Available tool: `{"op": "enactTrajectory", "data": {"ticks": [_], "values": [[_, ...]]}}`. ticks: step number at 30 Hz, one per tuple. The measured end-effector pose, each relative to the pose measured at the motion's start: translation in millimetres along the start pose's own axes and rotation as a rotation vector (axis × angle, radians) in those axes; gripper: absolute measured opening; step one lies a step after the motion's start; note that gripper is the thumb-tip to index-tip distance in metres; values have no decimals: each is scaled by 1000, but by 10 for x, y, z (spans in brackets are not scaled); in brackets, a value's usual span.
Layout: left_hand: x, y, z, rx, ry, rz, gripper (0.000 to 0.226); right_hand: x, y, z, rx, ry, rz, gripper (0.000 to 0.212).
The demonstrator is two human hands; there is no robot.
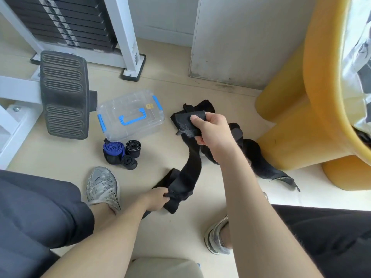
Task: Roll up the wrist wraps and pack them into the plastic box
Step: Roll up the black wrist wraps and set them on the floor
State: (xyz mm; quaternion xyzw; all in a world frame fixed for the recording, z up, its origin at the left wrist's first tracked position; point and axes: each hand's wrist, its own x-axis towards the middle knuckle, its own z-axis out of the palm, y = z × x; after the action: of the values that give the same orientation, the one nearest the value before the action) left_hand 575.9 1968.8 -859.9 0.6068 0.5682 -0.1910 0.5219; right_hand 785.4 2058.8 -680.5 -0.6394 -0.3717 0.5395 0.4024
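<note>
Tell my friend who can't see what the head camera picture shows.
A person holds a black wrist wrap between both hands, the right hand pinching its top end, the left hand gripping the bottom. On the floor lie a closed clear plastic box and three rolled wraps beside it.

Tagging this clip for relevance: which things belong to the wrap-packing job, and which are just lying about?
Job: black wrap held by left hand and right hand; loose wraps; rolled wraps; plastic box.
Lying about: weight stack; foot plate; yellow chair.
</note>
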Motion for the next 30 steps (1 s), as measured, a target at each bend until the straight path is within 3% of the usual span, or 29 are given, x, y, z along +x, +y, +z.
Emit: {"op": "enactTrajectory", "data": {"ticks": [3,5,7,10,12,16,18,20,22,26,28,30], "values": [[-52,-22,40,-105,9,-65,19,29,39,61,-20,-23,18,16],[-28,-53,113,-228,-80,-146,18,35,41,103,-38,-42,32,20],[-56,-55,150,-318,-182,-255,45,37,52,129,-47,-54,39,23],[-140,-80,205,-211,-332,-340,56,48,71,147,-98,-74,47,23],[-162,-100,226,-298,-476,-419,68,51,83,162,-140,-101,52,25],[-190,-73,96,-301,-625,-364,45,27,95,189,-172,-145,59,26],[-161,-49,-43,-386,-537,-294,25,20,74,193,-156,-141,58,25],[-125,-25,-210,-518,-342,-202,15,24,42,191,-140,-128,49,29],[-75,40,-376,-555,-84,-76,18,22,6,188,-121,-110,29,33],[73,171,-617,-246,488,43,41,-23,-81,185,-72,-99,-28,27],[143,206,-632,-201,603,37,42,-50,-118,181,-63,-106,-55,23],[199,262,-611,-367,580,46,34,-72,-150,173,-59,-118,-82,20]]}}
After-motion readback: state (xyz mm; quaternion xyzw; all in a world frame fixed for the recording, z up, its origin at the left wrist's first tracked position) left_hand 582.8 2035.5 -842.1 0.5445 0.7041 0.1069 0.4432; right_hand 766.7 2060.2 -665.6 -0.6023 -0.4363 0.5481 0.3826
